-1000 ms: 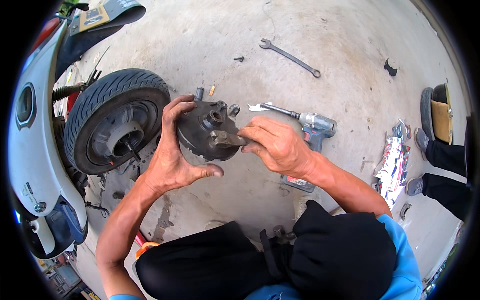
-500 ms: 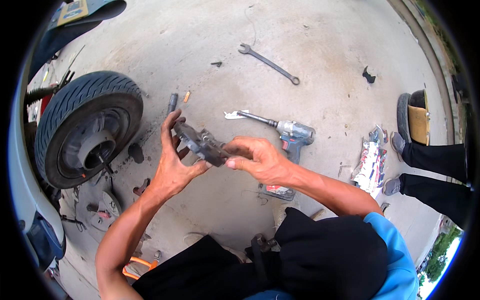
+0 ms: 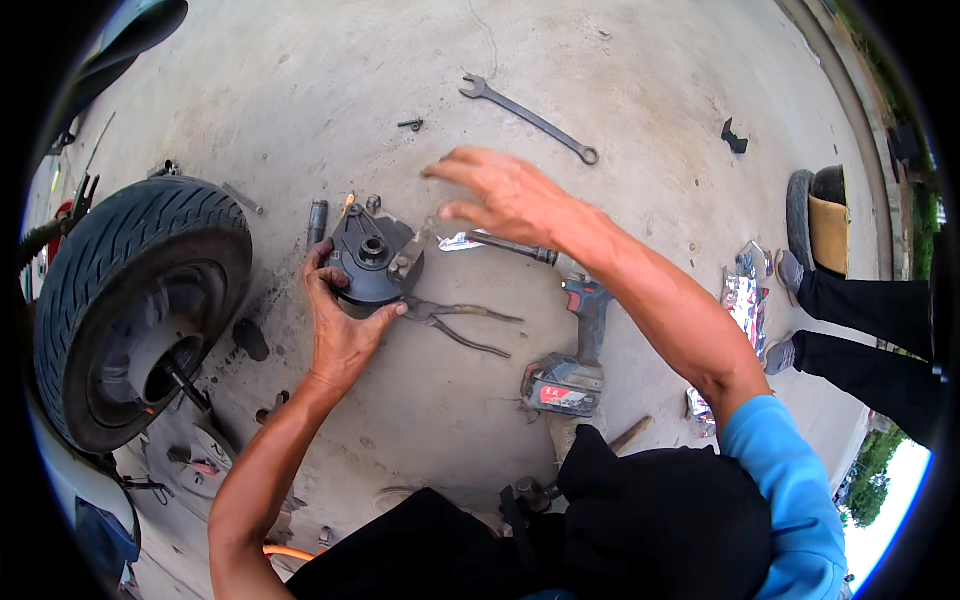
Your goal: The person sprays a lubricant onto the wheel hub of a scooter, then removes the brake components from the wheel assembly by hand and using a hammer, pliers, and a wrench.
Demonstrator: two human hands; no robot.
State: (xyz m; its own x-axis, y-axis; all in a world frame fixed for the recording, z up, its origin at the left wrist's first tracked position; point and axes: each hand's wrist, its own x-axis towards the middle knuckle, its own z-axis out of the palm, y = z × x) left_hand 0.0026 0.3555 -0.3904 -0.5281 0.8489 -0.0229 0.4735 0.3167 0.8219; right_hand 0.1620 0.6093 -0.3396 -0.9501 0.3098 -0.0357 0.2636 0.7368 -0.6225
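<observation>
My left hand (image 3: 345, 330) grips the rim of a round dark brake backing plate (image 3: 352, 278), fingers at its left edge and thumb at its lower edge. A hub with a central hole and a lever-like part face up on the plate. My right hand (image 3: 505, 195) is held in the air to the right of the plate, fingers stretched out and apart, with nothing in it. Pliers (image 3: 440, 312) with spread handles show just right of my left thumb, their jaws partly hidden by the plate. Below my right forearm lies a cordless impact wrench (image 3: 590, 320) with a long socket extension (image 3: 515, 246).
A scooter wheel (image 3: 130, 300) with its axle showing stands at left. On the concrete lie a combination wrench (image 3: 535, 120), a dark socket (image 3: 317, 222), a coil spring (image 3: 243, 198) and a shiny wrapper (image 3: 743, 300). Another person's legs (image 3: 860, 310) are at right.
The brake plate has gone from tilted on edge in both hands to facing up in my left hand alone. My right hand has let go and moved up. Pliers now show beside the plate.
</observation>
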